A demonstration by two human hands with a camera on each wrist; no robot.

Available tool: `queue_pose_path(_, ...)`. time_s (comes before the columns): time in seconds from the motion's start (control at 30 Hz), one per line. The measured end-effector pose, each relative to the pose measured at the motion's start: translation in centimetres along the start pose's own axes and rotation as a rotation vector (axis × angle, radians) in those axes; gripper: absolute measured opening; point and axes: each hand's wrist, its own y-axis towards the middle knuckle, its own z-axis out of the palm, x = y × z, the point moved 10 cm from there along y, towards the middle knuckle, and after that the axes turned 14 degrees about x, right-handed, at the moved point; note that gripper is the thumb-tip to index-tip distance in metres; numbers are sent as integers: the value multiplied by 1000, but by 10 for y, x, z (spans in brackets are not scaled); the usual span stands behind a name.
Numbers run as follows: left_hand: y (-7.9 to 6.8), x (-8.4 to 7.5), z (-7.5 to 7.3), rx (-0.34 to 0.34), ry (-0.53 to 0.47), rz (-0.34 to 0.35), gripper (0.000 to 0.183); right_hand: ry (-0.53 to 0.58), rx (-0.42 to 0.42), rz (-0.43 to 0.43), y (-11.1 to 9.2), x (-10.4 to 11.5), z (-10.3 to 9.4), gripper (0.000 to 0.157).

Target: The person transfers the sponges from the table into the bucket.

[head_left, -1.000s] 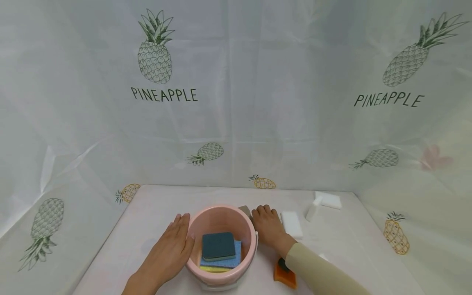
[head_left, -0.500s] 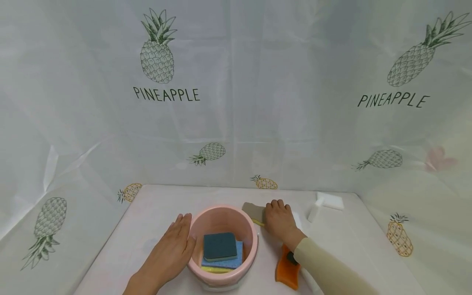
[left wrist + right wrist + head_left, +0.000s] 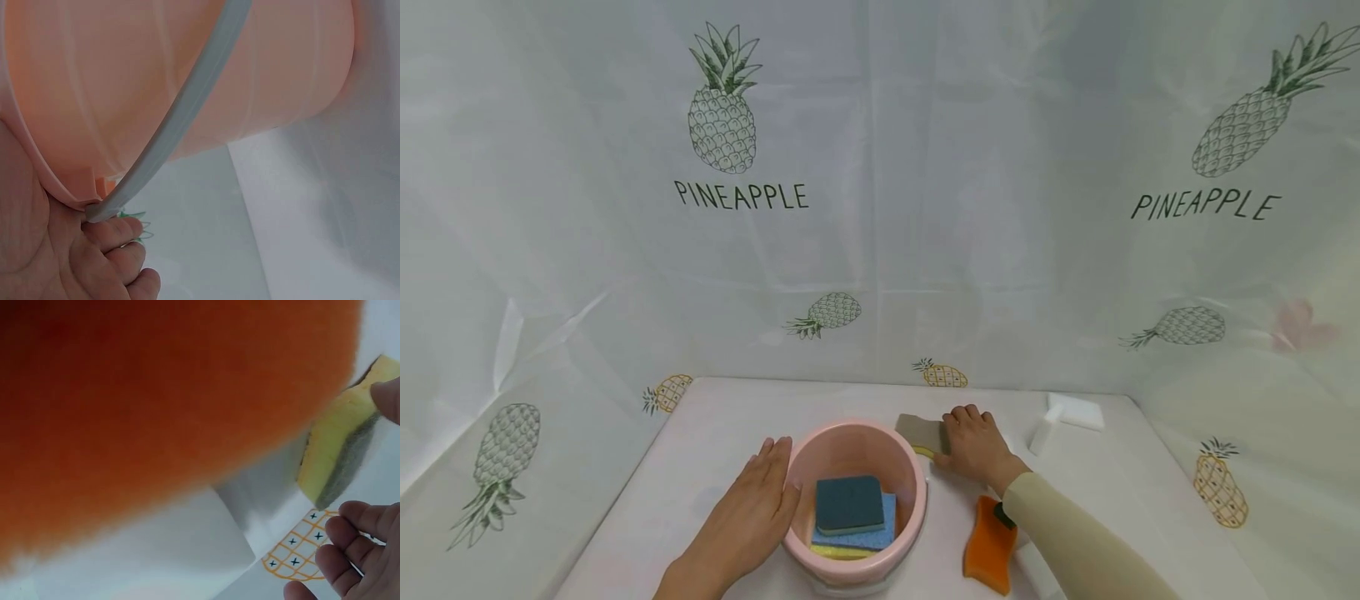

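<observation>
A pink bucket [image 3: 859,427] with a grey handle [image 3: 181,119] stands near the table's front edge. Inside it lie a dark teal sponge [image 3: 848,503] on a blue sponge [image 3: 883,532], with a yellow one [image 3: 833,552] beneath. My left hand [image 3: 751,508] rests with straight fingers against the bucket's left wall [image 3: 187,75]. My right hand [image 3: 974,442] pinches a grey-and-yellow sponge [image 3: 921,433] just behind the bucket's right rim; its yellow side [image 3: 337,456] shows in the right wrist view, thumb on it.
An orange sponge [image 3: 991,546] lies right of the bucket under my right forearm and fills the right wrist view [image 3: 156,406]. Two white sponges [image 3: 1077,411] sit at the back right, one on edge [image 3: 1038,430]. Pineapple-print sheeting walls the table on three sides.
My right hand has taken hold of the grey-and-yellow sponge behind the bucket and shifted a little to the right, covering the white sponge beside it. The left hand stays on the bucket.
</observation>
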Motion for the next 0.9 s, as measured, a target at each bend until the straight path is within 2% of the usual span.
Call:
queue_pose_path(0.37,-1,0,-1,-2,-2,-4,63,66,69,9,1,1,6,64)
queue_pose_path(0.53,0,0,-1,-4,-5,1,63,94,68,22,1,-3,5,66)
queue_pose_path(0.67,0,1,0,0,-17,7,64,94,12,40,-2,-9,-3,65)
queue_pose_path(0.9,0,0,0,0,-17,15,64,37,-162,19,-16,-15,-29,65)
